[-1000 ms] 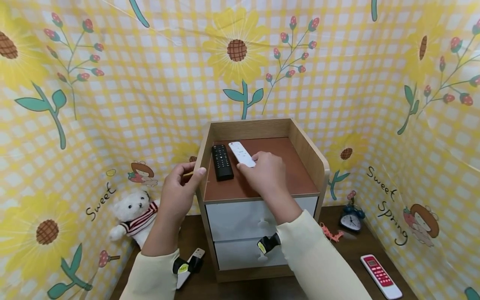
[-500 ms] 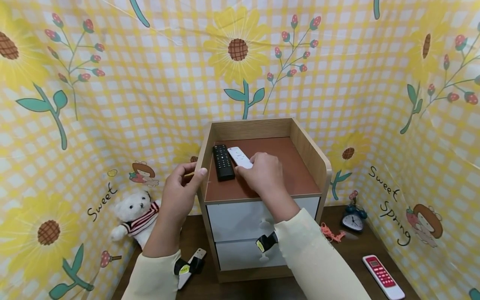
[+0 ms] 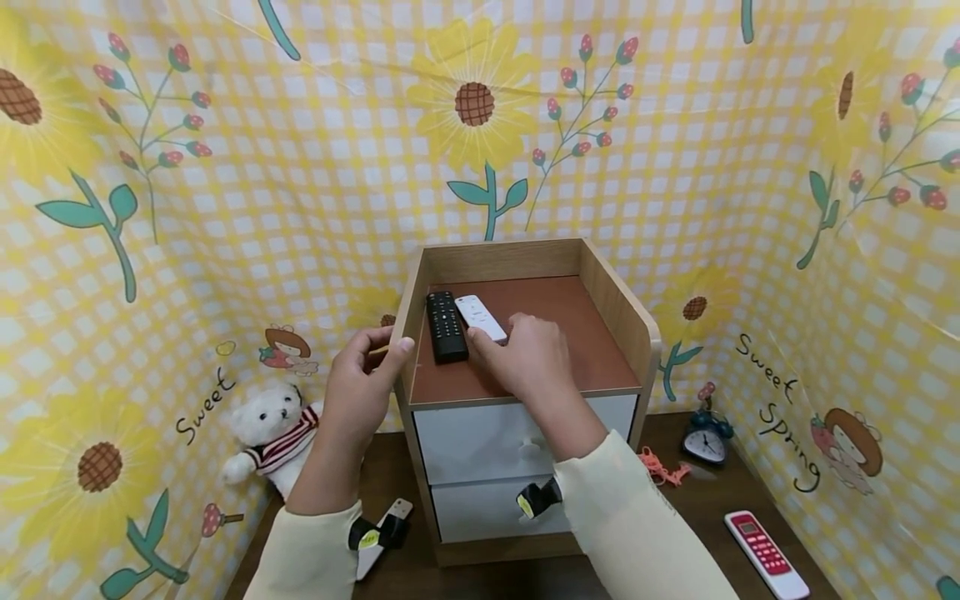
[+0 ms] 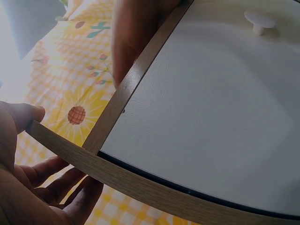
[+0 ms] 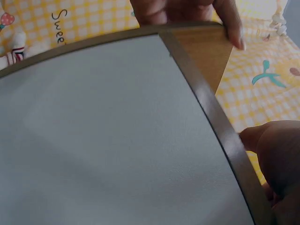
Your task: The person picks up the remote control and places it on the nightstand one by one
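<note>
My left hand holds the left side panel of a small wooden cabinet, thumb on its inner edge, fingers outside. In the left wrist view that hand straddles the wooden edge. On the cabinet's brown top lies a white remote control, slanted beside a black remote control. My right hand is at the white remote's near end, thumb and fingers spread either side of it. Whether they still touch it is unclear. In the right wrist view the right hand is partly hidden by the panel.
Two white drawers front the cabinet. A white teddy bear sits left, with a pale remote-like object in front, partly covered by the left wrist. To the right are orange string, an alarm clock and a red-and-white remote.
The white remote has shifted slightly towards me and now lies closer to the black one. My right hand has drawn back a little, its fingers spreading. The left hand has stayed put.
</note>
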`<action>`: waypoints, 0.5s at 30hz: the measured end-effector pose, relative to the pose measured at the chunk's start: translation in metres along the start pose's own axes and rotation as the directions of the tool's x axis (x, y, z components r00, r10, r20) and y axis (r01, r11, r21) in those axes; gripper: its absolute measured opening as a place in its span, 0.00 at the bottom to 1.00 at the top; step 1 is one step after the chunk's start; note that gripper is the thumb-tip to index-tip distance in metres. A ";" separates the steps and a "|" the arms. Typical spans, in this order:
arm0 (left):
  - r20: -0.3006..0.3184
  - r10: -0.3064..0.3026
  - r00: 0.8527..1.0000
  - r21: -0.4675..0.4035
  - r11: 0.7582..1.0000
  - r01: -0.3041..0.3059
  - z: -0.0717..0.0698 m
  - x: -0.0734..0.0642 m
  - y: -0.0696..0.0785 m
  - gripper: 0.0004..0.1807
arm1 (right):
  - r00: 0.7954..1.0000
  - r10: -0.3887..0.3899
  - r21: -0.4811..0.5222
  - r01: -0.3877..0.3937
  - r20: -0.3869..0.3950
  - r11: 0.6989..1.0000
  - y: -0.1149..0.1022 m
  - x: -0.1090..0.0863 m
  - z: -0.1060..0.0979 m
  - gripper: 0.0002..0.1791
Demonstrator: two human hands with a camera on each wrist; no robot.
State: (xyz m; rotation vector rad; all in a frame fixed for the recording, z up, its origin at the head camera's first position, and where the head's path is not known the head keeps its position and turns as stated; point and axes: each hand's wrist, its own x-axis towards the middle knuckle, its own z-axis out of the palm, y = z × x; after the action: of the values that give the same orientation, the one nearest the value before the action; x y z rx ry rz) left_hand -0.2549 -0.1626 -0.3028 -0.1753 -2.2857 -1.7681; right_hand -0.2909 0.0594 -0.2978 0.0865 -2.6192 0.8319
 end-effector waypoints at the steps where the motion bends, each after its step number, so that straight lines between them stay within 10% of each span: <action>1: 0.000 -0.002 1.000 0.000 1.000 0.002 0.000 0.000 0.000 0.28 | 0.999 -0.030 0.024 0.031 -0.032 0.999 0.002 -0.006 0.000 0.33; 3: -0.002 -0.007 1.000 0.003 1.000 0.007 0.000 0.000 -0.001 0.28 | 0.979 -0.130 0.098 0.147 -0.158 0.984 0.012 -0.022 0.003 0.29; 5: -0.006 -0.013 1.000 0.006 1.000 0.013 0.000 0.000 -0.001 0.28 | 0.884 -0.288 0.164 0.367 -0.367 0.916 0.028 -0.043 0.010 0.24; 9: -0.005 -0.015 1.000 0.005 1.000 0.015 0.001 0.000 -0.001 0.28 | 0.496 -0.568 0.032 0.771 -0.657 0.636 0.077 -0.091 0.034 0.12; 10: -0.005 -0.013 1.000 0.006 1.000 0.013 0.001 0.000 -0.001 0.28 | 0.445 -0.594 0.013 0.807 -0.670 0.590 0.091 -0.106 0.042 0.11; 11: -0.006 -0.010 1.000 0.006 1.000 0.010 0.000 -0.001 -0.001 0.28 | 0.423 -0.614 0.009 0.828 -0.667 0.561 0.107 -0.120 0.051 0.10; 12: -0.006 -0.006 1.000 0.006 1.000 0.006 0.000 -0.001 0.000 0.28 | 0.446 -0.614 0.034 0.825 -0.651 0.564 0.124 -0.135 0.060 0.08; 13: -0.008 -0.002 1.000 0.009 1.000 0.002 0.000 -0.001 0.000 0.28 | 0.494 -0.598 0.075 0.806 -0.631 0.587 0.142 -0.151 0.071 0.06; 15: -0.012 0.002 1.000 0.014 1.000 -0.002 0.000 -0.001 0.001 0.28 | 0.654 -0.516 0.164 0.693 -0.553 0.703 0.179 -0.185 0.091 0.05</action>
State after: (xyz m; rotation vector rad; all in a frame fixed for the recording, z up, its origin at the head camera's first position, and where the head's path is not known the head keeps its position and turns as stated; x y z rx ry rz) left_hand -0.2540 -0.1624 -0.3021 -0.1645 -2.2877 -1.7473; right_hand -0.1831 0.1444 -0.5342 0.7487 -1.7473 0.9149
